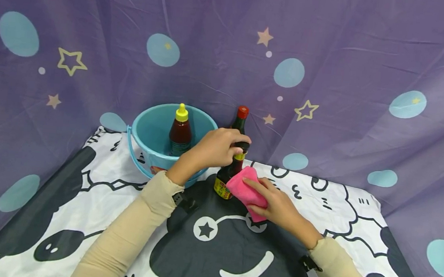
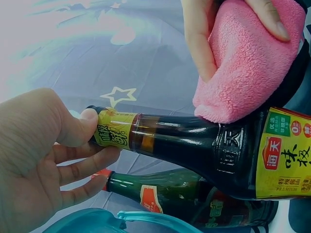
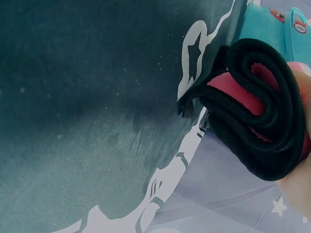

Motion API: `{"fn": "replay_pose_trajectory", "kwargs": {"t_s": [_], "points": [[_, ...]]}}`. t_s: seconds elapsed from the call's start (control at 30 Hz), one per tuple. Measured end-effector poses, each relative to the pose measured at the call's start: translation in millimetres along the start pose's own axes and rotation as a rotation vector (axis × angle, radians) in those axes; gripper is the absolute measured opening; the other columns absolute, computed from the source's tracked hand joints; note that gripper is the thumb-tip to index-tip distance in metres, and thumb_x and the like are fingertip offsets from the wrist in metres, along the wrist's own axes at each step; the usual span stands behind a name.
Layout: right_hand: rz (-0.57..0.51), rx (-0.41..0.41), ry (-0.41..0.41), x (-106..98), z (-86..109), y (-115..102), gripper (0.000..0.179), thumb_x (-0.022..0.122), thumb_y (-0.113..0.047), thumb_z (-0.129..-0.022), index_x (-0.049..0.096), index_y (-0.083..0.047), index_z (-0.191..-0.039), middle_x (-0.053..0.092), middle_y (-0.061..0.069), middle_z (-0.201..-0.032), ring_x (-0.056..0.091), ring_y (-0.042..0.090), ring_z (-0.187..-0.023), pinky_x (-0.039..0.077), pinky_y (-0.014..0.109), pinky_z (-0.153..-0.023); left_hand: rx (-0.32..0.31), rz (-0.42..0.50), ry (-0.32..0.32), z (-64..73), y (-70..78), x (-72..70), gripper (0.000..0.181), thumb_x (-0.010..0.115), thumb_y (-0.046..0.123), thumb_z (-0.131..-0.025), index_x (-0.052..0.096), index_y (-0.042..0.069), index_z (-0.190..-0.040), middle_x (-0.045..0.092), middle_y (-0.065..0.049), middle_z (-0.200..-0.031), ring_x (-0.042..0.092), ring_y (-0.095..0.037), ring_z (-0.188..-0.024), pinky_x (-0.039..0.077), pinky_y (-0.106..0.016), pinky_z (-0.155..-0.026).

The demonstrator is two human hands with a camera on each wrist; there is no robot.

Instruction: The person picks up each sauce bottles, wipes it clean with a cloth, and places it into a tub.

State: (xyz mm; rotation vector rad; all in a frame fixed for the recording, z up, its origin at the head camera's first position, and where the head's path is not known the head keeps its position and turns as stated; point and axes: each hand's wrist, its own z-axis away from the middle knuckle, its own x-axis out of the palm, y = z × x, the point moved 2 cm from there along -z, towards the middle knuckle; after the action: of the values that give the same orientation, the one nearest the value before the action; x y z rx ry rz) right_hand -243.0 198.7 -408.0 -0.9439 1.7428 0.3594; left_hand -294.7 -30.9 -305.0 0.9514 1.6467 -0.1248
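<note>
By its dark cap and neck, my left hand (image 1: 214,149) holds a soy sauce bottle (image 1: 223,187) with a yellow label. In the left wrist view, the thumb and fingers pinch the top of that bottle (image 2: 180,138). My right hand (image 1: 281,209) grips a folded pink cloth (image 1: 246,187), which touches the bottle's shoulder. The right wrist view shows the dark-edged folds of the cloth (image 3: 286,141) close up; most of the hand is out of that frame. Just behind stands a green glass bottle (image 1: 241,121) with a red cap, partly hidden by my left hand.
A light blue bucket (image 1: 146,151) stands left of the bottles, its handle hanging down. Inside it is a brown-red squeeze bottle (image 1: 180,132) with a yellow nozzle cap. The sheep-print cloth (image 1: 202,261) covers the table, and a purple curtain (image 1: 225,23) hangs behind.
</note>
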Motion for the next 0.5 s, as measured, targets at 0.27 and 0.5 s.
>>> {"fn": "replay_pose_trajectory", "kwargs": {"t_s": [0.27, 0.5], "points": [[0.006, 0.034, -0.055, 0.7, 7.8, 2.1, 0.070, 0.089, -0.023, -0.079, 0.058, -0.021, -0.142, 0.062, 0.010, -0.121, 0.064, 0.018, -0.082, 0.058, 0.036, -0.072, 0.002, -0.011, 0.003, 2.0, 1.2, 1.9, 0.035, 0.063, 0.016, -0.101, 0.067, 0.016, -0.136, 0.070, -0.005, -0.119, 0.064, -0.020, -0.091, 0.054, -0.035, -0.075], [-0.014, 0.045, -0.101, -0.7, 11.7, 3.1, 0.069, 0.087, -0.023, -0.081, 0.057, -0.022, -0.144, 0.062, 0.009, -0.123, 0.063, 0.015, -0.085, 0.056, 0.034, -0.073, 0.004, -0.026, 0.017, 3.5, 2.3, 2.6, 0.035, 0.062, 0.017, -0.101, 0.066, 0.017, -0.136, 0.070, -0.004, -0.118, 0.064, -0.019, -0.089, 0.053, -0.035, -0.074]]}}
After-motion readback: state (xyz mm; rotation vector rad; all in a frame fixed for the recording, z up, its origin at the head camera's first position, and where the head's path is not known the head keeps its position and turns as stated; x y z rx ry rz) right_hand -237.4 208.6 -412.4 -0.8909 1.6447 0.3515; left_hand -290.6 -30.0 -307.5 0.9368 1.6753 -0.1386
